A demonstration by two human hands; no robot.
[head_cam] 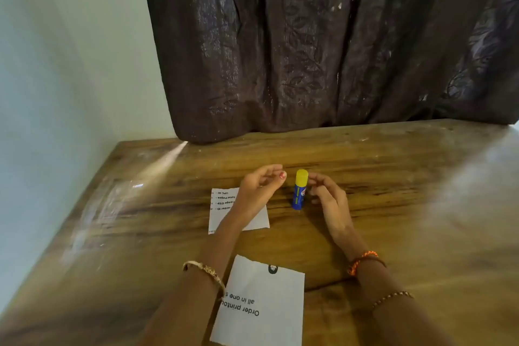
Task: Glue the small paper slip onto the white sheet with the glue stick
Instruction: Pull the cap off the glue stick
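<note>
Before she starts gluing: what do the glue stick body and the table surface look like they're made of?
Glue stick: looks like smooth, slightly glossy plastic, a blue barrel with a printed label and a yellow cap still on; it stands upright between the hands. Table: appears to be wood or wood-look laminate, going by its brown streaked grain; broad glare patches suggest a polished or varnished finish. Which of the two cannot be told.

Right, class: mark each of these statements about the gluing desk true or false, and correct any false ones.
1. The glue stick stands upright with its yellow cap on. True.
2. The right hand holds a pair of scissors. False: it is beside the glue stick, with no scissors.
3. Two printed papers lie on the wooden table. True.
4. The left hand presses the near paper. False: it is over the far paper.
</note>
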